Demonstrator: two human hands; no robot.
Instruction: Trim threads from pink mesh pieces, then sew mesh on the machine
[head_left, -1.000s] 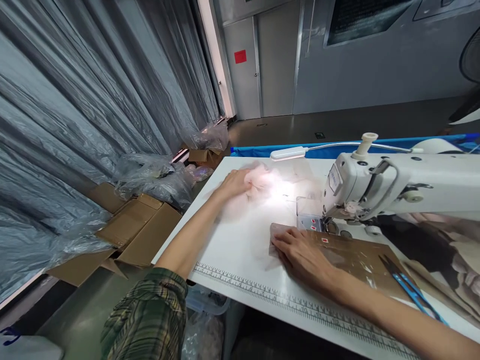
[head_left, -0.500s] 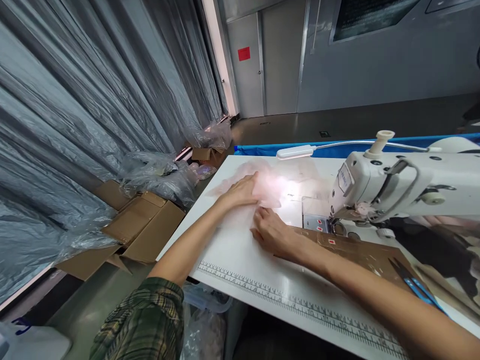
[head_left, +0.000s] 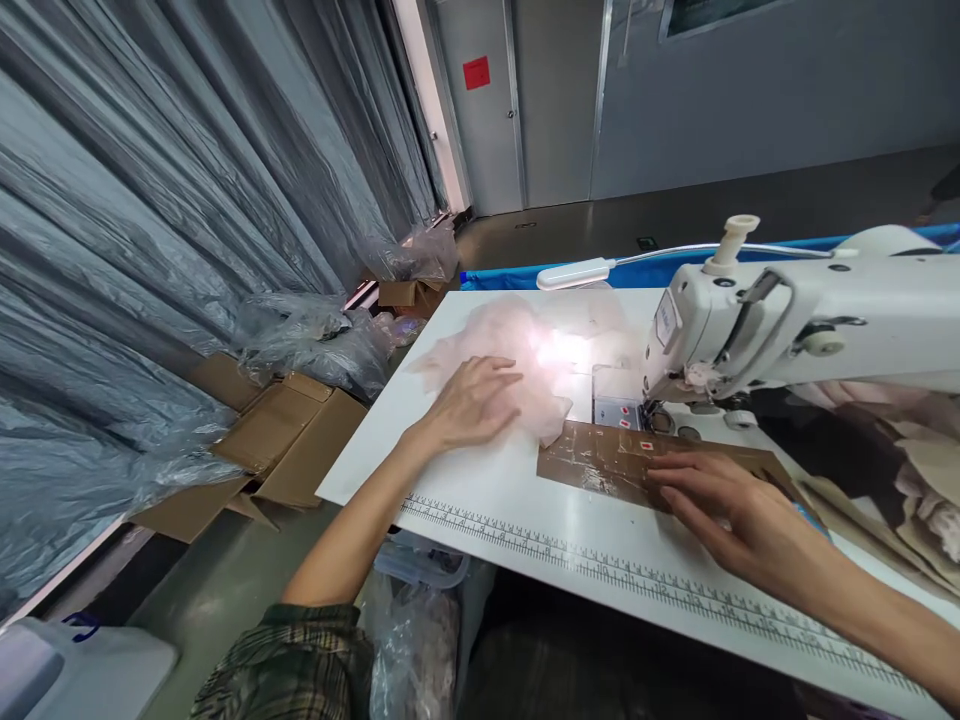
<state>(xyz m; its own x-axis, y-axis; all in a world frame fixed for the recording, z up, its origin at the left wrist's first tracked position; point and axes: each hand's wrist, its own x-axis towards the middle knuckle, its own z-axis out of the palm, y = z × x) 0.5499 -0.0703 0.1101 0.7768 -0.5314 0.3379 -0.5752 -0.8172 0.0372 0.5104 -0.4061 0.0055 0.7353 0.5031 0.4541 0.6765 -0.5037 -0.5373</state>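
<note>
Sheer pale pink fabric lies bunched on the white sewing table, brightly lit at its right side. On its near edge rests my left hand, fingers spread and flat. My right hand is over the right part of a brown taped board, its fingers stretched out and gripping nothing visible. The white sewing machine stands just beyond that board, with its needle area near the board's far edge. Blue-handled scissors are mostly hidden behind my right hand.
A small white lamp hangs over the fabric on a bendy arm. Printed ruler marks run along the table's front edge. Brown and dark cloth lies under the machine arm. Open cardboard boxes and plastic bags stand on the floor at left.
My right hand went left to the pink fabric, then came back right over the brown board. The fabric is spread wider now, and my left hand has shifted slightly nearer to me.
</note>
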